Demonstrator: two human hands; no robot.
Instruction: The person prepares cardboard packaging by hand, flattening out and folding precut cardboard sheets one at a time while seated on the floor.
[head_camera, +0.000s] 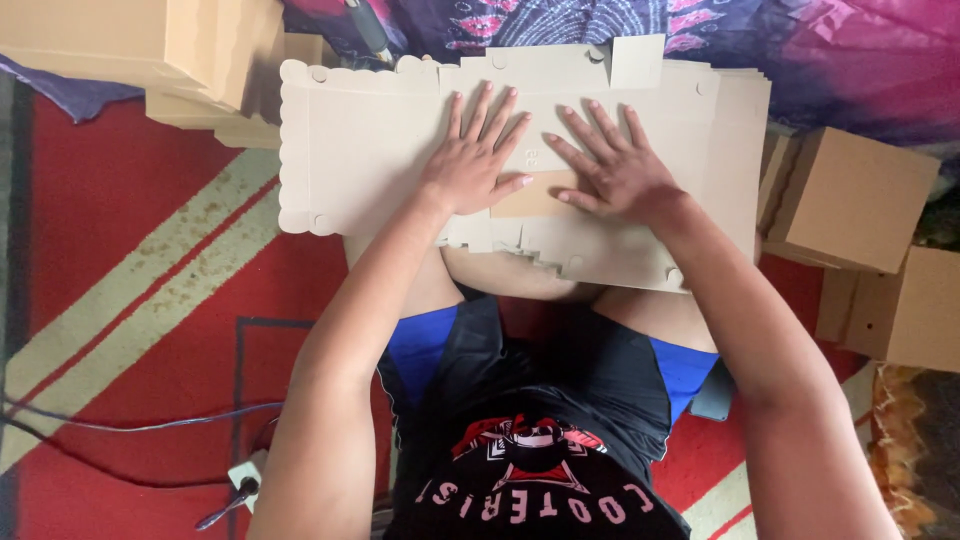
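Pressing both palms flat, fingers spread, our left hand and right hand lie atop the flat cardboard sheet, grasping nothing

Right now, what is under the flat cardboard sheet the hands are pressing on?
Under the flat cardboard sheet lie more flat sheets, edges showing at the right, and the person's knees. Both hands, left and right, lie on top. Whatever lies beneath its middle is covered.

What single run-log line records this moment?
left hand: flat on die-cut cardboard sheet | right hand: flat on same sheet | sheet: across lap | folded boxes: beside
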